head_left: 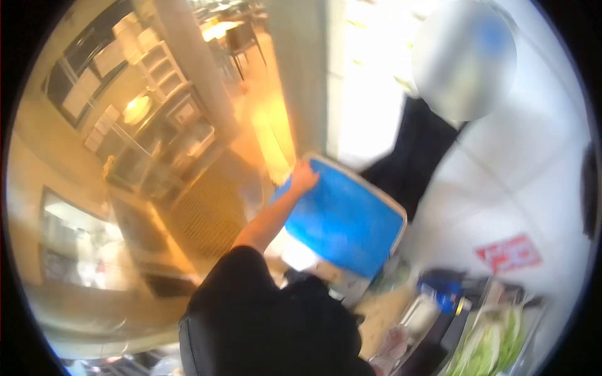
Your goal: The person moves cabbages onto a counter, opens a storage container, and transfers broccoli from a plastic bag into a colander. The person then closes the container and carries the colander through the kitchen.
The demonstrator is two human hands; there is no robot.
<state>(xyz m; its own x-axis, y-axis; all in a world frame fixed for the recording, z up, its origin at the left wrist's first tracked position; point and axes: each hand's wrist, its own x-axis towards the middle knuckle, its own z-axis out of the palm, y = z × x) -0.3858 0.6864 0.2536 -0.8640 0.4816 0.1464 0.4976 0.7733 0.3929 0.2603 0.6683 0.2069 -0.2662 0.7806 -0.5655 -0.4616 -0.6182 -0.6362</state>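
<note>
My left hand (304, 177) is at the upper left corner of a large blue panel (345, 216), its fingers closed over the edge. The panel looks like the lid or floor of a shallow tub and has a pale rim along its far side. It lies tilted in front of my body, and my bare forearm reaches to it from a black sleeve (241, 282). Something white shows under its near edge, too blurred to name. I do not see my right hand clearly anywhere.
At lower right are a container of leafy green vegetables (489, 341) and a blurred blue item (444, 299). A white surface with a red label (509, 253) stands at right, below a round shiny thing (464, 59). Shelves with containers (163, 69) are at upper left.
</note>
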